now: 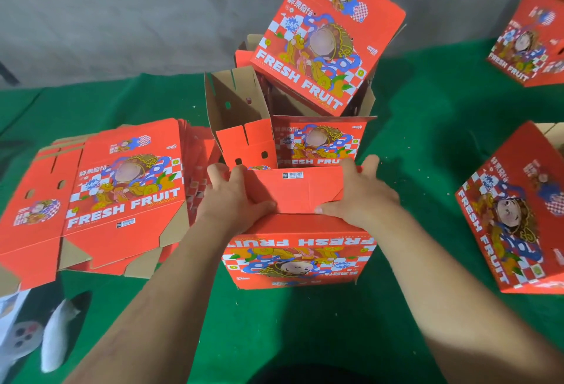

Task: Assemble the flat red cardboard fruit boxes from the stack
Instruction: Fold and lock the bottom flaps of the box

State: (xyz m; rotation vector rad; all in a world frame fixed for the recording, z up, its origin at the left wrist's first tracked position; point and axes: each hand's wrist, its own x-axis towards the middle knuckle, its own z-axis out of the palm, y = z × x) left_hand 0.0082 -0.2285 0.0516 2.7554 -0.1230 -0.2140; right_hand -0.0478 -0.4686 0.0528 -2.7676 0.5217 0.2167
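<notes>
Green cloth (412,127) covers the worktop, with a grey wall behind it. I note both hands on the box in progress (300,257), which stands upside down at the near centre, its "FRESH FRUIT" print inverted towards me. My left hand (236,193) lies flat on the left part of the upturned bottom flaps (294,190); its fingers (218,170) are spread and nearly straight, thumb pressed onto the red flap, gripping nothing. My right hand (364,193) does the same on the right side, fingers (370,164) splayed over the far edge, thumb flat near the middle seam. The two thumbs point at each other, apart.

Stack of flat boxes (122,188): on the left, printed side up, just beside my left forearm. Directly beyond my hands I see an open assembled box (317,145) with brown inner flaps raised, and another box (326,36) tilted on top of it. Two more finished boxes lie on the right, one near (515,212), one far (531,39). Something white (56,338) shows at the near left; I cannot identify it.
</notes>
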